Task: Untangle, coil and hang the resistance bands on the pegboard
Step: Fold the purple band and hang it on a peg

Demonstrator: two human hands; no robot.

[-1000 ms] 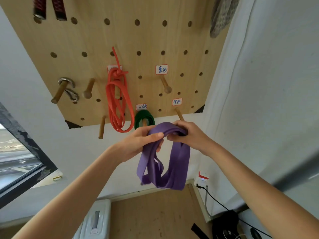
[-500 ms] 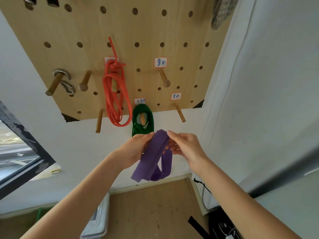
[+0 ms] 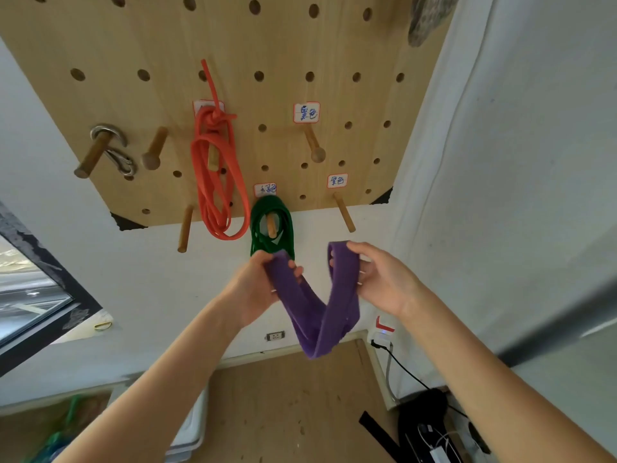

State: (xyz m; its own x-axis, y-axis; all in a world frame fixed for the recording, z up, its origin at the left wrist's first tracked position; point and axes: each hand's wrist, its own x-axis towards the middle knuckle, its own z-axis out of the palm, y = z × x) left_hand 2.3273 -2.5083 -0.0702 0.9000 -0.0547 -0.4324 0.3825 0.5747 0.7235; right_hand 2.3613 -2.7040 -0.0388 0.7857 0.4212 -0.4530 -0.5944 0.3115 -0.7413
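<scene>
A wide purple band (image 3: 320, 312) hangs in a V between my hands, just below the wooden pegboard (image 3: 167, 45). My left hand (image 3: 257, 289) grips its left end, thumb and fingers curled round it. My right hand (image 3: 380, 282) holds the right end, which loops over my fingers. On the board an orange band (image 3: 217, 182) hangs knotted on a peg, and a coiled green band (image 3: 272, 225) hangs on a lower peg. A bare labelled peg (image 3: 344, 212) juts out just above my right hand; another bare peg (image 3: 314, 145) is higher.
Metal carabiners (image 3: 117, 152) hang on a peg at the left. A white curtain (image 3: 500, 162) falls along the right. A window (image 3: 30, 295) is at the left. Below are a wooden floor, a white box (image 3: 190, 429), a wall socket and black cables (image 3: 430, 426).
My hands have moved apart and spread the purple band from a bunched fold into a wide V. The view has tilted a little, so the pegboard sits higher.
</scene>
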